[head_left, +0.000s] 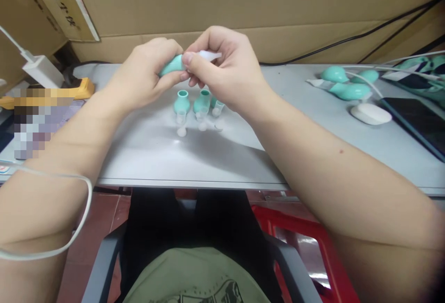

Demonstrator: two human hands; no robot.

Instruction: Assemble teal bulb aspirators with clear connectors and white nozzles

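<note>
Above the table (pixel 146 154), my left hand (pixel 148 69) is closed around a teal squeeze bulb (pixel 173 66). The fingers of my right hand (pixel 231 64) pinch a whitish tapered nozzle (pixel 210 55) at the bulb's right end, its thin tip pointing right. My fingertips hide the joint between bulb and nozzle. Below the hands are two teal bulb pieces (pixel 181 103) with open necks facing the back. A third teal piece (pixel 218 104) is partly covered by my right hand. Clear plastic parts (pixel 201 118) lie at their near ends, with small round clear pieces (pixel 181 132) in front.
Several teal bulbs (pixel 351 91) lie at the right, near a white rounded case (pixel 371 114) and a dark tablet-like device (pixel 417 124). A white charger (pixel 43 71) and yellow tool (pixel 83 90) are at left. Cardboard (pixel 243 2) walls the back. A white cable (pixel 86 201) crosses my left forearm.
</note>
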